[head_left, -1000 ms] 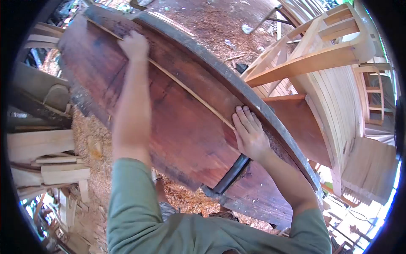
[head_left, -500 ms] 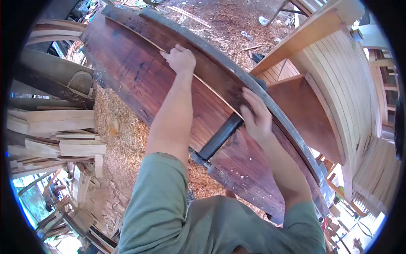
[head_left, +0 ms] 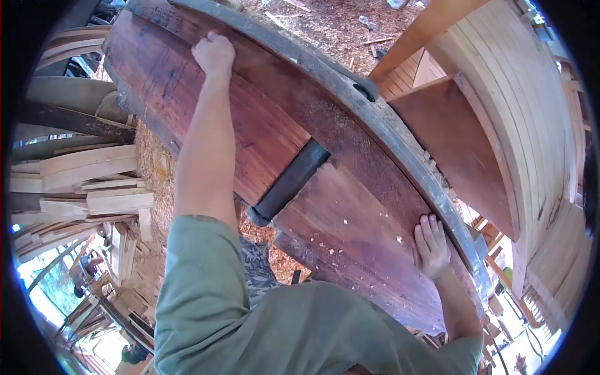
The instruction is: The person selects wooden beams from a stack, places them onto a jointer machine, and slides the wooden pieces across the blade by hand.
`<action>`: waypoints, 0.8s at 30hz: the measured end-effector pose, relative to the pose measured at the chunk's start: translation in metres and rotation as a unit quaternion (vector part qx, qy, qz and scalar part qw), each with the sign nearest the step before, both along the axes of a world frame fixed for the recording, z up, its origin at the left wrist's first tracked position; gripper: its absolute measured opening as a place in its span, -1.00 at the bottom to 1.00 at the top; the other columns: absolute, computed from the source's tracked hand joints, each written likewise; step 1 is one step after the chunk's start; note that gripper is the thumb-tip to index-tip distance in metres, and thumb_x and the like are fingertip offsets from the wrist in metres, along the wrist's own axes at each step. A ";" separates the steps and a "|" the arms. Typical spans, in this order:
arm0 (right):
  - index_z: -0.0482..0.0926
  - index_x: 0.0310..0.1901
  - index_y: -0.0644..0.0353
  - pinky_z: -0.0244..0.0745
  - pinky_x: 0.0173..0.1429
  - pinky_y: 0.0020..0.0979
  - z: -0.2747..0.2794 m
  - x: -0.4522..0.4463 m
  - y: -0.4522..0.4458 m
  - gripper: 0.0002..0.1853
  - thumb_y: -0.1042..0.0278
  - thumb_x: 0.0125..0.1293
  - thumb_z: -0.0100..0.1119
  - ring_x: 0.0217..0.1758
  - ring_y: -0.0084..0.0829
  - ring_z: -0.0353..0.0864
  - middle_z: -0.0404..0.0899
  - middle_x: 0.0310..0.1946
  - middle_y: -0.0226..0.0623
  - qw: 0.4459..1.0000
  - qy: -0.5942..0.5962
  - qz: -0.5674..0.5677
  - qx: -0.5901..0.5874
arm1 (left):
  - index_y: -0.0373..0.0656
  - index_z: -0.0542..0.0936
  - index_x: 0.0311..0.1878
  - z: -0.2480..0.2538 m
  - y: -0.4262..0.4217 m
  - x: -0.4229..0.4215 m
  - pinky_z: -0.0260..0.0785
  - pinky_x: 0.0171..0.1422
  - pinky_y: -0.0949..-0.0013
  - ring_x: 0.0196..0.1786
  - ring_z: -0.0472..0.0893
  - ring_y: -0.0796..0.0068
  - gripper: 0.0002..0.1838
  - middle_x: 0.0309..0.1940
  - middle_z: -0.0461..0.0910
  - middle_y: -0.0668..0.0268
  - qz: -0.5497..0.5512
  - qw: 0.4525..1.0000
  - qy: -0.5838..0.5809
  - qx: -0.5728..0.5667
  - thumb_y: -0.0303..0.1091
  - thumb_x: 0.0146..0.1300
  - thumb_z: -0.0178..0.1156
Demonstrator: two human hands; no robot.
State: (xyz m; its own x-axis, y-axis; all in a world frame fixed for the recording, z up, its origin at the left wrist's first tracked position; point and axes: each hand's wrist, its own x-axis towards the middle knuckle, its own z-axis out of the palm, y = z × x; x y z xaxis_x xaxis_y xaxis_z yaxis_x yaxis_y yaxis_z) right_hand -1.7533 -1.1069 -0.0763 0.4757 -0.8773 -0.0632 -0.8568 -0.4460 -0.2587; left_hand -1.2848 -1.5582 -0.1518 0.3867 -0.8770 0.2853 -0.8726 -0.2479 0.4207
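My left hand [head_left: 214, 54] is curled closed at the seam between a reddish wooden bed [head_left: 153, 69] and a long brown board-like strip [head_left: 294, 94] alongside it. Whatever the curled fingers hold is hidden. Lower down on the right, my right hand [head_left: 432, 248] rests with fingers extended against the same brown strip, near a grey curved rail [head_left: 400, 150]. Between the hands, a black roller [head_left: 292, 180] crosses a gap in the bed. Past the roller lies a second reddish bed section [head_left: 356, 225] with scattered pale wood chips.
Cut timber [head_left: 94, 165] is stacked on the left, above sawdust [head_left: 153, 153]. At the right stand a brown panel [head_left: 459, 150] and a large curved slatted wooden piece [head_left: 519, 94]. Shavings cover the ground [head_left: 312, 31] beyond the rail.
My left hand has moved up and left along the strip. The right hand has shifted down and right, away from the roller. A thin pale edge along the strip no longer shows.
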 end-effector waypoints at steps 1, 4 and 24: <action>0.59 0.18 0.37 0.38 0.45 0.14 0.000 0.005 -0.005 -0.55 0.42 0.24 0.27 0.43 0.21 0.42 0.45 0.35 0.18 1.000 -0.003 0.001 -0.002 | -0.48 0.63 -0.01 -0.001 -0.008 0.008 0.36 0.38 0.00 0.07 0.66 -0.17 -0.48 -0.03 0.67 -0.24 0.023 0.999 0.028 -0.010 -0.21 0.48 -0.21; 0.61 0.16 0.35 0.41 0.44 0.10 0.000 0.040 -0.038 -0.57 0.39 0.28 0.27 0.42 0.15 0.47 0.50 0.31 0.14 1.000 -0.005 -0.011 -0.002 | -0.47 0.63 0.03 -0.016 -0.048 0.057 0.45 0.27 0.04 0.12 0.65 -0.14 -0.47 0.04 0.67 -0.19 0.019 0.999 0.030 0.007 -0.15 0.46 -0.13; 0.60 0.17 0.32 0.44 0.45 -0.09 -0.007 0.267 -0.282 -0.51 0.41 0.18 0.36 0.41 0.00 0.51 0.52 0.33 0.02 0.998 -0.048 -0.007 -0.049 | -0.52 0.55 0.22 -0.059 -0.370 0.374 0.29 0.46 0.14 0.38 0.50 -0.09 -0.23 0.26 0.54 -0.24 0.053 0.995 0.014 0.085 0.10 0.29 -0.04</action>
